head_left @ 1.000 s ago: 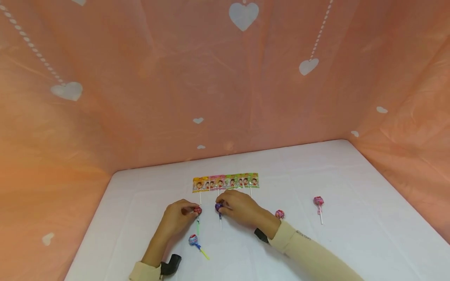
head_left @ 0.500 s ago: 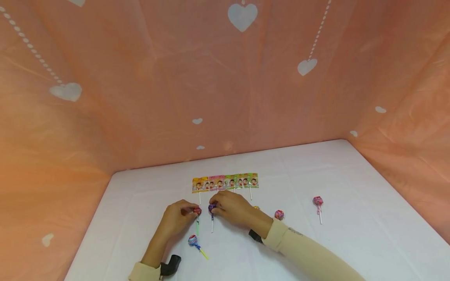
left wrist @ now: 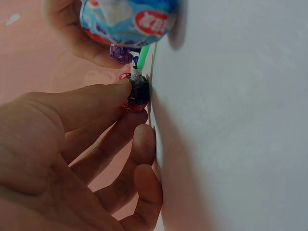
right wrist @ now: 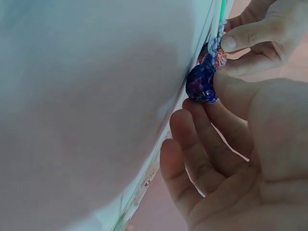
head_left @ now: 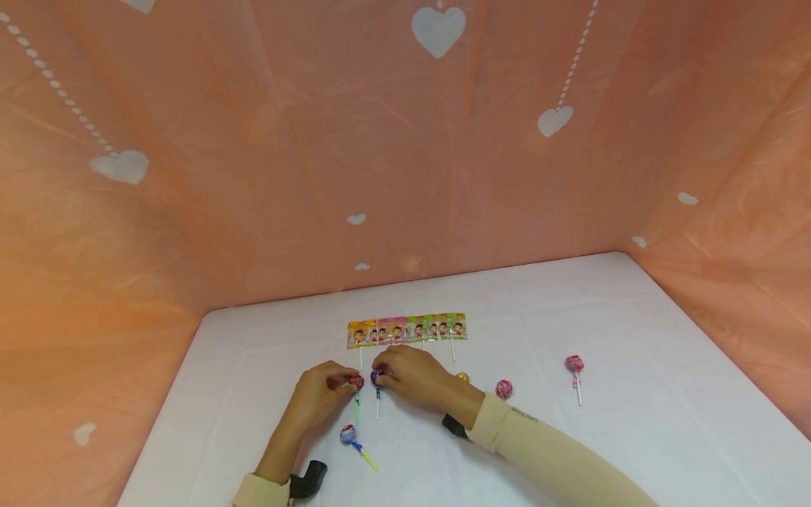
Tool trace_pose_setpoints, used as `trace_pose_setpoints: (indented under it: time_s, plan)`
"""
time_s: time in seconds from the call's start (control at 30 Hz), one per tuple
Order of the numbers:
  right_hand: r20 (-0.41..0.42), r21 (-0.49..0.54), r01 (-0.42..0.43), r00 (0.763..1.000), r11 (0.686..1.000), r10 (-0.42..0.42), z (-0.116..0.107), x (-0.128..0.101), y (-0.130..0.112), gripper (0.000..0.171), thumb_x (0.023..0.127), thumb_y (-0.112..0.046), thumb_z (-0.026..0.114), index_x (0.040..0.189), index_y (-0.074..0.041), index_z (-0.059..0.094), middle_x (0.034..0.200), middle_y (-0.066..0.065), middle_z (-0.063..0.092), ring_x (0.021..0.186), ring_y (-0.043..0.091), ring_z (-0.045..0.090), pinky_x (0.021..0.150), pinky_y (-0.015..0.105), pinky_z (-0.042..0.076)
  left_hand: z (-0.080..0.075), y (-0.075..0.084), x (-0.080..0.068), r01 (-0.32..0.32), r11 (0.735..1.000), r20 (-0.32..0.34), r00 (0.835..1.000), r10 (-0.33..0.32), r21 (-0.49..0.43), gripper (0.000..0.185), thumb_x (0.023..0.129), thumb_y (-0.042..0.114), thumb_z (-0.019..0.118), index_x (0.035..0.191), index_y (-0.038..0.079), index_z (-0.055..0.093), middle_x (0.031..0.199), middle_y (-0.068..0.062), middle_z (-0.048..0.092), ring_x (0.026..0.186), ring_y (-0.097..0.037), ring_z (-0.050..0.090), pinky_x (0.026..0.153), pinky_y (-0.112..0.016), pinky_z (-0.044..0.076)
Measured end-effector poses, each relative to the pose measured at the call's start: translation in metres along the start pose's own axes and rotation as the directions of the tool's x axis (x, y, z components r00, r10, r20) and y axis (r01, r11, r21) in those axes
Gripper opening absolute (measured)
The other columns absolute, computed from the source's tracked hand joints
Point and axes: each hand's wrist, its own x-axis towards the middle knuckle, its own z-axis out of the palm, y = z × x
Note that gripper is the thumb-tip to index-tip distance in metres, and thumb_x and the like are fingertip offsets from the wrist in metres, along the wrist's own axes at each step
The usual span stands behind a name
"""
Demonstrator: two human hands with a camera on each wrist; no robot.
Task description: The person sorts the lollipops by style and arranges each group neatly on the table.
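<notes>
Left hand [head_left: 323, 394] pinches red lollipop [head_left: 357, 382]; right hand [head_left: 412, 374] pinches purple lollipop [head_left: 376, 377] (heads side by side).

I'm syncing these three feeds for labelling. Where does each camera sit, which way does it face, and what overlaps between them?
Head: worn on the head, looking forward and down at the white table; both forearms, left hand and right hand show.
Left wrist: beside the left hand, looking along its fingers at the red lollipop.
Right wrist: beside the right hand, looking at the purple lollipop; the other hand's fingertips show too.
Shared: all three views show both lollipops side by side.
</notes>
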Motion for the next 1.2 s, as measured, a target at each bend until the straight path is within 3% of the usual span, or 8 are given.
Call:
trace_pose_setpoints:
  time_s: [1.2]
  plan:
    - [0.003,0.011,0.007,1.000,1.000,-0.007,0.0029,0.0003,-0.0004,0.029,0.097,-0.033,0.064,0.120,-0.017,0.070,0.115,-0.004,0.072,0.111,0.012,0.066,0.095,0.031,0.052,0.0006,-0.0011,0.0002,0.008,1.000,0.005,1.000,-0.008,0.008,0.018,0.080,0.003,0.078,0.097,0.011,0.079,0.089,-0.001,0.072,0.073,-0.009,0.056,0.066,-0.023,0.044]
